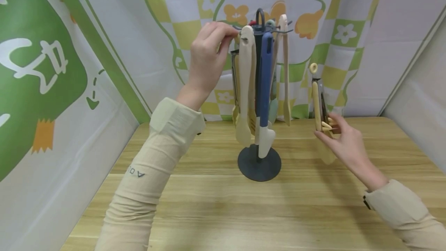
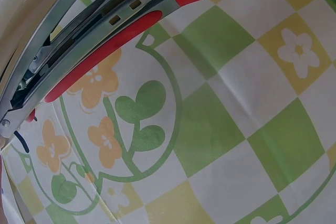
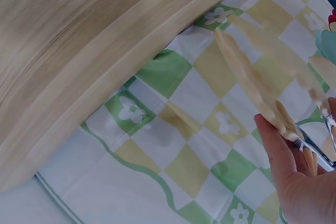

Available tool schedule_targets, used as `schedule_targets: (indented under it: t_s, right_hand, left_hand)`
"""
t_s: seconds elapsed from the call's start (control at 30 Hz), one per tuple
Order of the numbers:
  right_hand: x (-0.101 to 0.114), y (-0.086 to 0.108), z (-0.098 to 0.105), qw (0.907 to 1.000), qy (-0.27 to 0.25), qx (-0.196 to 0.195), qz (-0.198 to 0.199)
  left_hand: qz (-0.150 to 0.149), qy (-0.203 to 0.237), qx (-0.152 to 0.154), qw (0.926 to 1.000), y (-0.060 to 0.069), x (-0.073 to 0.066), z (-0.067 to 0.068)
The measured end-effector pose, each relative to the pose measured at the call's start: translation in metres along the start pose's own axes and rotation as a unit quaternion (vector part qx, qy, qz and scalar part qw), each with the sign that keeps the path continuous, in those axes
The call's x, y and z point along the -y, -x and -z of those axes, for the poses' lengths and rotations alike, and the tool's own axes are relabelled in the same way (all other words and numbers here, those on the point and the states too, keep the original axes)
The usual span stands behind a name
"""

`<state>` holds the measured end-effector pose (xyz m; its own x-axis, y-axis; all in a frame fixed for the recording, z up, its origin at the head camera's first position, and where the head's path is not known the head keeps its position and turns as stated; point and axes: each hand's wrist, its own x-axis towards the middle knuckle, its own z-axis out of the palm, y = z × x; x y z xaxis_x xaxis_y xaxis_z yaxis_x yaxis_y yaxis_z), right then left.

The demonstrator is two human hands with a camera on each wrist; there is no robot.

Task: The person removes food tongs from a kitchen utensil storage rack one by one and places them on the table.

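Note:
A black utensil rack (image 1: 259, 169) stands on the table, hung with several kitchen tools. My left hand (image 1: 212, 45) is raised to its left side, thumb and fingertips pinching a hook end; the exact contact is partly hidden. Just beside those fingers hang a cream spatula (image 1: 245, 84) and a dark metal tool with yellow parts. Red-handled tongs (image 2: 105, 56) show close up in the left wrist view. To the right of the rack, my right hand (image 1: 348, 142) holds a pair of yellow-handled tongs (image 1: 317, 104) upright, ring end up, above the table.
A blue-handled spatula (image 1: 266, 76) with a white head hangs at the rack's front. Cream tongs (image 1: 285, 69) hang from its right hook. The wooden table (image 1: 223, 212) meets a patterned cloth (image 1: 296, 53) behind, and a printed side wall (image 1: 35, 69) rises at left.

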<state>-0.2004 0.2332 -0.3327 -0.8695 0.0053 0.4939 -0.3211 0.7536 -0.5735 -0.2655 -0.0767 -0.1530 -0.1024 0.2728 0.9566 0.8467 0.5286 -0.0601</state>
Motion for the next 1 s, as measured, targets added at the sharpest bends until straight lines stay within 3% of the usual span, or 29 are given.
schedule_targets:
  t_s: [0.57, 1.0]
  right_hand:
    - [-0.008, 0.004, 0.010, 0.9969, 0.046, 0.049, -0.041]
    - [-0.014, 0.008, 0.013, 0.9953, 0.061, 0.062, -0.043]
  left_hand:
    - [0.005, 0.006, 0.003, 1.0000, -0.002, -0.001, 0.000]
    - [0.005, 0.003, -0.005, 1.0000, -0.001, -0.001, 0.000]
